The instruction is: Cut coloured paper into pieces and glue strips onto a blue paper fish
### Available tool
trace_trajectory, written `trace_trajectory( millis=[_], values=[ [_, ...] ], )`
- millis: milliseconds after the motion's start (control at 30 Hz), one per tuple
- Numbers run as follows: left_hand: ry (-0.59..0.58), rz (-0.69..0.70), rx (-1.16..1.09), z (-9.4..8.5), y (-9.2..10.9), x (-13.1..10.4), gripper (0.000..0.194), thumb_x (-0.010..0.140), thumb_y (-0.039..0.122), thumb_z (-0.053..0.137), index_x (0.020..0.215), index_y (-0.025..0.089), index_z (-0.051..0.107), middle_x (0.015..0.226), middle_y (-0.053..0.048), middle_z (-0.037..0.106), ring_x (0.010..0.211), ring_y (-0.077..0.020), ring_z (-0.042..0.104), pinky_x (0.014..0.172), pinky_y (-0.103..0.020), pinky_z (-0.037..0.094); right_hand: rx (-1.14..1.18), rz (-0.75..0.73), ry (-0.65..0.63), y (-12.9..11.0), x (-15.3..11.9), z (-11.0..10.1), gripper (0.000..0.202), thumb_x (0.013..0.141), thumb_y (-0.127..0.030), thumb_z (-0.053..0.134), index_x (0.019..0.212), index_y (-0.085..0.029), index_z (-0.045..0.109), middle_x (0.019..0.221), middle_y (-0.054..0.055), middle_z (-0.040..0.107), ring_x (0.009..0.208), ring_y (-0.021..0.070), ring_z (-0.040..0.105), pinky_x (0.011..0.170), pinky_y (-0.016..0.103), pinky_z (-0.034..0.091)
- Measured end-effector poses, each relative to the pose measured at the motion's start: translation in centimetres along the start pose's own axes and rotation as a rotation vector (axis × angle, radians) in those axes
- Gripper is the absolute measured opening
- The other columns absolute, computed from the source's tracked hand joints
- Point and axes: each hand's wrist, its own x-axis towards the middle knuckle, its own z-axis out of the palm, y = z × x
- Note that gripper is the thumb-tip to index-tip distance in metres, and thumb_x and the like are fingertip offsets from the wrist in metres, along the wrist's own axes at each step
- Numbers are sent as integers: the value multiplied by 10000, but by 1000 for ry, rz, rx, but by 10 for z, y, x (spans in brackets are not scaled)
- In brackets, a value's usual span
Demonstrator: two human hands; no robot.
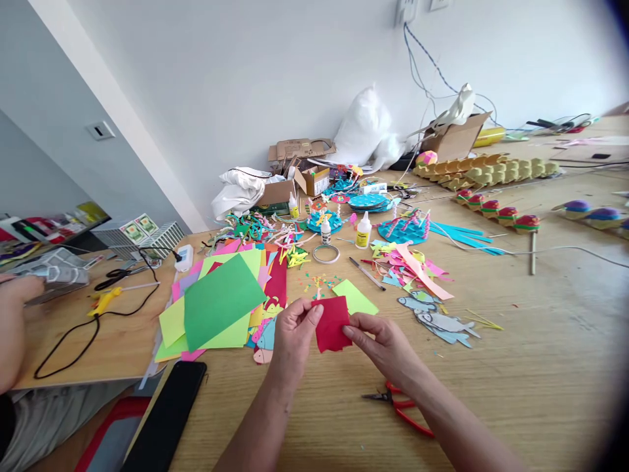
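Between my two hands, just above the wooden table, is a small piece of red paper (332, 326). My left hand (296, 329) pinches its left edge between thumb and fingers. At the right edge, my right hand (374, 337) pinches it the same way. Behind the red paper lies a light green paper piece (356, 297), with tiny coloured paper bits (319, 283) beyond it. Red-handled scissors (400, 405) rest on the table below my right hand, partly hidden by my forearm. Paper fish cutouts (445, 319) lie to the right.
Stacked coloured paper sheets (223, 298) lie to the left, beside a black phone (167, 416). Glue bottles (363, 233), a tape roll (326, 254), a pen (367, 274) and paper scraps (407, 265) stand or lie ahead. Another person's arm (14, 321) is at far left, near a yellow glue gun (105, 301).
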Motion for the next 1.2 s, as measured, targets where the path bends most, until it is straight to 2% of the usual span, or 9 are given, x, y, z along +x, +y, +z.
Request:
trace_trajectory(
  millis=[167, 300, 433, 567, 767, 867, 967, 1100, 1200],
  values=[
    [27, 9, -20, -3, -2, 2, 287, 722, 348, 557, 563, 160, 410, 540, 53, 331, 533, -77, 294, 509, -191, 276, -157, -35, 80, 3, -4, 2, 319, 820, -361, 431, 564, -181, 491, 526, -31, 505, 504, 103, 452, 502, 205, 335],
    [52, 47, 3, -3, 1, 2, 305, 724, 344, 554, 546, 162, 386, 535, 56, 313, 524, -73, 270, 502, -189, 260, -141, -2, -24, 5, -6, 5, 279, 818, -368, 442, 640, -181, 548, 593, -17, 583, 555, 117, 513, 524, 204, 356],
    [37, 57, 31, -4, 3, 2, 314, 739, 346, 536, 540, 162, 377, 525, 59, 282, 515, -72, 243, 484, -189, 235, -190, 55, -56, 9, -8, 5, 310, 824, -362, 430, 603, -173, 538, 572, -3, 585, 547, 125, 520, 519, 217, 354],
    [-26, 54, 120, -6, 1, 1, 278, 746, 345, 523, 565, 157, 426, 530, 54, 309, 521, -75, 272, 489, -191, 252, -54, 46, -163, 10, -5, -6, 260, 774, -416, 499, 754, -166, 566, 691, 25, 625, 628, 147, 546, 560, 229, 394],
    [-134, 69, 208, -1, -1, -3, 256, 746, 326, 516, 566, 154, 458, 542, 43, 379, 523, -79, 327, 490, -188, 281, 45, 33, 16, -4, 4, -23, 265, 783, -423, 483, 740, -171, 551, 665, 8, 576, 633, 137, 518, 576, 227, 398],
    [-152, 77, 200, 1, 0, -4, 252, 747, 314, 515, 561, 153, 460, 535, 44, 382, 515, -76, 326, 482, -185, 277, -45, 15, 109, -7, 7, -21, 288, 787, -383, 482, 590, -174, 507, 538, -29, 484, 545, 110, 447, 527, 218, 347],
    [-147, 42, 165, 0, 1, -3, 258, 739, 324, 525, 560, 154, 450, 534, 46, 377, 514, -74, 323, 484, -184, 282, -84, 1, 169, -5, 8, -15, 291, 785, -366, 481, 568, -172, 493, 516, -37, 459, 521, 104, 421, 513, 220, 326],
    [-109, -13, 131, -3, 0, -1, 281, 723, 368, 538, 563, 157, 447, 543, 44, 377, 519, -78, 324, 486, -188, 290, 23, 21, 23, 1, 5, -6, 275, 801, -388, 455, 667, -163, 539, 580, -20, 518, 554, 113, 454, 519, 218, 350],
    [-88, -20, 134, -3, -1, 1, 292, 720, 381, 541, 561, 156, 446, 534, 44, 354, 520, -79, 312, 484, -191, 280, 10, 32, -18, 5, 1, -3, 303, 810, -381, 449, 615, -163, 525, 553, -27, 501, 533, 104, 436, 515, 214, 343]
  ],
)
